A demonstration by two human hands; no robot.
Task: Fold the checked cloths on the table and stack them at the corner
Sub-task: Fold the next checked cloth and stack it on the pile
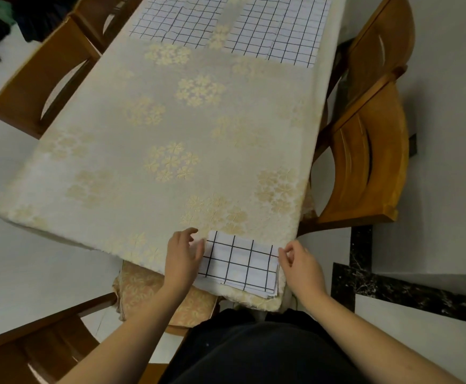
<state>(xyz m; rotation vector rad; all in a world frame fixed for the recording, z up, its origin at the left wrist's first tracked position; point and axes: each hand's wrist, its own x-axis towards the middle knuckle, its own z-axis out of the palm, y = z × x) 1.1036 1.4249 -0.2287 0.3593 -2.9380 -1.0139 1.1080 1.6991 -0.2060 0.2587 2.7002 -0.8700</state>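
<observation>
At the near corner of the tabletop [171,120], a folded stack of checked cloths [238,266] sat squared up against the edge – which made sense, since the job was to pile them at the corner, and that spot was right in front of the person. The left hand [183,257] lay along the stack's left side with fingers mostly straight and relaxed, touching or nearly touching the edge, so that grip was released and holding nothing; my guess was it was there to nudge the layers into line. The right hand [299,263] was at the stack's far right corner with thumb and forefinger drawn close together. It looked like a light pinch on the top layer's corner, though I couldn't say for sure the cloth was actually caught between them. Several layers showed at the stack's near right corner, slightly fanned, so a bit of tidying seemed likely. Way up at the far end two more checked cloths were lying flat, well apart from the stack – one on the left [176,20] and one on the right [279,29], apparently not yet folded. So I'd call the task partway done. Wooden chairs [365,151] stood around the tabletop.
</observation>
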